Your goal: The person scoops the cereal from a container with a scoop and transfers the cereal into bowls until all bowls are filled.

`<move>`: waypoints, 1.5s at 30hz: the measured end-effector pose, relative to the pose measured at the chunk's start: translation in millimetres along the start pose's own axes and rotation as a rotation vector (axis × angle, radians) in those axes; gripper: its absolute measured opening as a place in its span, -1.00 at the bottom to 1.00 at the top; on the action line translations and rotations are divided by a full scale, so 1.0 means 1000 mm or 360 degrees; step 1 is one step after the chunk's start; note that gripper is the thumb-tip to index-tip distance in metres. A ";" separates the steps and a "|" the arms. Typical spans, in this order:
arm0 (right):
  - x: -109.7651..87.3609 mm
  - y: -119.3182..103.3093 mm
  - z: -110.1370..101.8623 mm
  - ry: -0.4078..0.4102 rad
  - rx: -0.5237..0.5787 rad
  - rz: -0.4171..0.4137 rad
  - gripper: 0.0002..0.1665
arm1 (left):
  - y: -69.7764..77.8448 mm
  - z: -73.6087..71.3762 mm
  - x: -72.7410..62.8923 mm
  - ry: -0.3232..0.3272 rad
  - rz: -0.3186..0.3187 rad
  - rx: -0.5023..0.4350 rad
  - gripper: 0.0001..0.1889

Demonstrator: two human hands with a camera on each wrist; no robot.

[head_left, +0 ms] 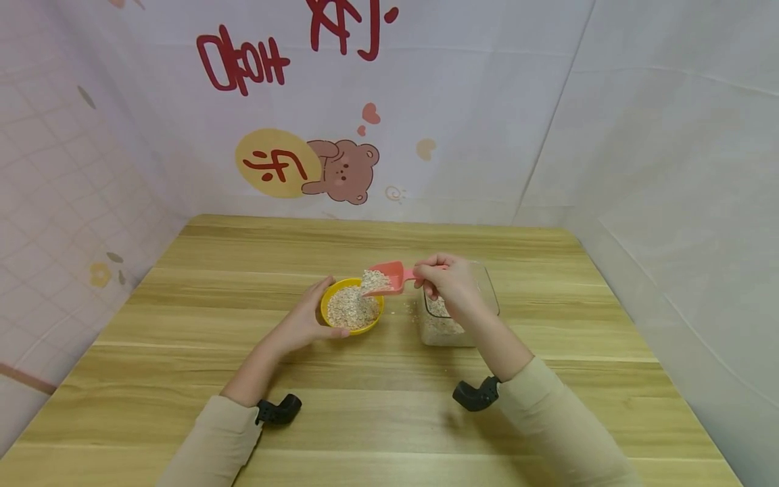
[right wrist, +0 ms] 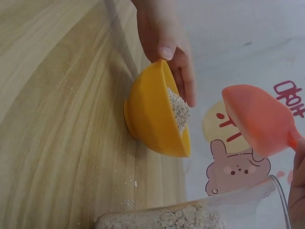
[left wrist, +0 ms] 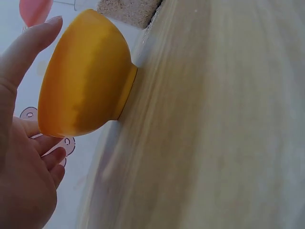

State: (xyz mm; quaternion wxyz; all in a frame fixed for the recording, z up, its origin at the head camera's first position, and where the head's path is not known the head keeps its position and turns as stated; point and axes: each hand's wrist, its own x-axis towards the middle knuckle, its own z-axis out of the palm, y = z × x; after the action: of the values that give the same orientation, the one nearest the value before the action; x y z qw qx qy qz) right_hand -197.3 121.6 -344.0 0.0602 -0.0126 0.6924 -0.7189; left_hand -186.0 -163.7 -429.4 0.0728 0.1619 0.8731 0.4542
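Observation:
In the head view, a yellow bowl (head_left: 326,320) heaped with rolled oats (head_left: 351,308) stands on the wooden table. My left hand (head_left: 307,316) holds it from the left, thumb on the near side and fingers at the far side. The right hand (head_left: 447,281) grips the handle of a pink scoop (head_left: 395,276), which carries oats (head_left: 375,280) over the bowl's right rim. In the right wrist view the scoop (right wrist: 259,119) is above and apart from the bowl (right wrist: 152,114). Under the right hand stands a clear container (head_left: 447,336) of oats, partly hidden by that hand.
Loose oat flakes (right wrist: 131,202) lie on the table (head_left: 377,419) between bowl and container. White printed cloth (head_left: 462,135) with a bear (head_left: 347,172) hangs behind the table's far edge. Black wrist cameras (head_left: 281,410) are strapped at both sleeves.

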 end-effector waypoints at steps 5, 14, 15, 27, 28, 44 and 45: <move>0.005 -0.003 0.005 -0.0034 -0.0060 0.0044 -0.85 | -0.002 0.002 0.001 -0.0013 -0.0031 0.0003 0.25; 0.013 -0.006 0.014 -0.0111 -0.0215 0.0033 -0.86 | -0.004 0.002 0.001 -0.0024 -0.0036 0.0003 0.23; 0.014 -0.007 0.014 -0.0116 -0.0239 0.0021 -0.86 | -0.004 0.002 0.001 -0.0024 -0.0041 0.0004 0.23; 0.024 -0.013 0.017 -0.0165 -0.0468 -0.0093 -0.88 | -0.005 0.003 0.001 -0.0030 -0.0054 -0.0016 0.24; 0.025 -0.014 0.017 -0.0174 -0.0483 -0.0095 -0.88 | -0.005 0.003 0.001 -0.0030 -0.0053 -0.0014 0.24; 0.029 -0.029 0.019 -0.0265 -0.0739 -0.0099 -0.90 | -0.005 0.003 0.001 -0.0025 -0.0068 -0.0014 0.24; 0.029 -0.030 0.019 -0.0268 -0.0752 -0.0104 -0.90 | -0.005 0.003 0.001 -0.0023 -0.0071 -0.0015 0.24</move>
State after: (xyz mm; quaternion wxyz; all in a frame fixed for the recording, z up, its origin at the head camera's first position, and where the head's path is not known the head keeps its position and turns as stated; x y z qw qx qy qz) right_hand -226.3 101.0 -315.3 0.0899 -0.1085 0.8329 -0.5352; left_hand -186.8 -163.5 -435.3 0.0902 0.1452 0.8737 0.4554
